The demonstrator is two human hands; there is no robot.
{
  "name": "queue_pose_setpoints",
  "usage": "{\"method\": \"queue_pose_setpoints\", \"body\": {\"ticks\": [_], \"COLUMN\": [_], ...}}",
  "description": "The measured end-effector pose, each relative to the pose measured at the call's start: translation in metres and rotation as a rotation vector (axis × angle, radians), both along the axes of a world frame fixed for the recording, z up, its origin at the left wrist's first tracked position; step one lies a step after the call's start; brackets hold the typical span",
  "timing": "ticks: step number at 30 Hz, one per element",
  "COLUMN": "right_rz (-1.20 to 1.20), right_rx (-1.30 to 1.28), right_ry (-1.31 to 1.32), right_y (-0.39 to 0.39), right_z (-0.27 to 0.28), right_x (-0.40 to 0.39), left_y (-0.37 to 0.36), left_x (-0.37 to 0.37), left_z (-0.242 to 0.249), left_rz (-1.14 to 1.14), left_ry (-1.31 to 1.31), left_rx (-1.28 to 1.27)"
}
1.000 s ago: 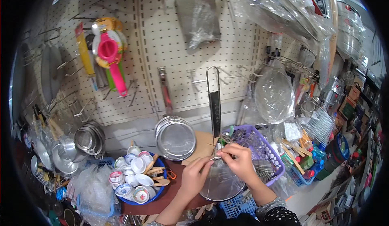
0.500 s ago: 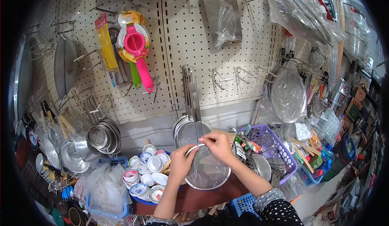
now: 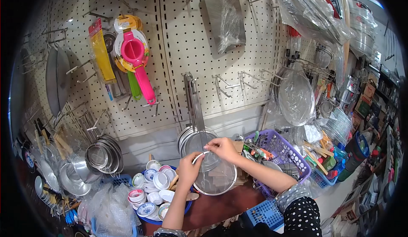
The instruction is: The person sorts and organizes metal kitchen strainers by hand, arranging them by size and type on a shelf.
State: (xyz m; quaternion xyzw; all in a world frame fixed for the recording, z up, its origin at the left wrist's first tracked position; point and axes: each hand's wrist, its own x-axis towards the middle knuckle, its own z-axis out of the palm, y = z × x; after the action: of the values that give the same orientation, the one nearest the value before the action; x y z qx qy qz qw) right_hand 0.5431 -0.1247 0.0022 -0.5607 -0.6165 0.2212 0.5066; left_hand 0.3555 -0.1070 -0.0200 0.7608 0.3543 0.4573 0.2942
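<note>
A round wire-mesh strainer (image 3: 217, 178) with a pale metal rim hangs below my two hands, in front of the pegboard. My left hand (image 3: 189, 169) is closed, thumb and fingers pinching the rim at its upper left. Just to the right, my right hand (image 3: 224, 149) pinches the top of the rim, where a thin metal handle seems to meet it. Behind them, several larger strainers (image 3: 185, 138) with long metal handles hang from a hook. My fingers partly hide the spot where handle and rim join.
Stacked small bowls (image 3: 161, 180) fill a blue tray at lower left. A purple basket (image 3: 302, 162) of utensils stands at right, a blue basket (image 3: 265, 213) in front. A pink citrus squeezer (image 3: 133, 50) and a metal sheet (image 3: 221, 20) hang on the pegboard (image 3: 187, 33).
The view has shifted a little, so the pegboard and its goods sit further left. My right forearm lies flatter. Both hands stay on the strainer's rim.
</note>
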Motion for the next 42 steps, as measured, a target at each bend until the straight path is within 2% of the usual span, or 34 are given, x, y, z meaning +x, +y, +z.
{"method": "queue_pose_setpoints", "body": {"ticks": [4,7,10,14,16,25,32,38,42], "right_rz": [0.016,0.097,0.051,-0.045,-0.132,-0.108,-0.156,-0.108,-0.001], "right_rx": [0.026,0.057,0.054,0.119,0.170,0.075,0.146,0.040,0.001], "right_ry": [-0.056,-0.194,-0.370,-0.365,-0.423,-0.373,-0.382,-0.336,-0.273], "right_y": [0.023,0.036,0.044,0.050,0.051,0.092,0.100,0.086,0.078], "right_z": [-0.009,-0.010,-0.019,-0.024,-0.025,-0.027,-0.028,-0.024,-0.033], "right_x": [0.006,0.017,0.031,0.037,0.039,0.040,0.025,0.033,0.044], "left_y": [0.021,0.035,0.047,0.061,0.068,0.092,0.091,0.073,0.061], "left_x": [0.005,0.007,0.009,0.018,0.026,0.035,0.036,0.036,0.032], "left_z": [-0.010,-0.014,-0.015,-0.017,-0.017,-0.020,-0.019,-0.037,-0.038], "left_rz": [0.031,0.096,0.128,0.151,0.190,0.393,0.548,0.446,0.454], "left_ry": [-0.022,0.001,0.003,-0.024,-0.019,-0.028,-0.050,-0.134,0.002], "left_rx": [0.047,0.039,0.102,0.174,0.117,0.103,0.105,0.434,0.535]}}
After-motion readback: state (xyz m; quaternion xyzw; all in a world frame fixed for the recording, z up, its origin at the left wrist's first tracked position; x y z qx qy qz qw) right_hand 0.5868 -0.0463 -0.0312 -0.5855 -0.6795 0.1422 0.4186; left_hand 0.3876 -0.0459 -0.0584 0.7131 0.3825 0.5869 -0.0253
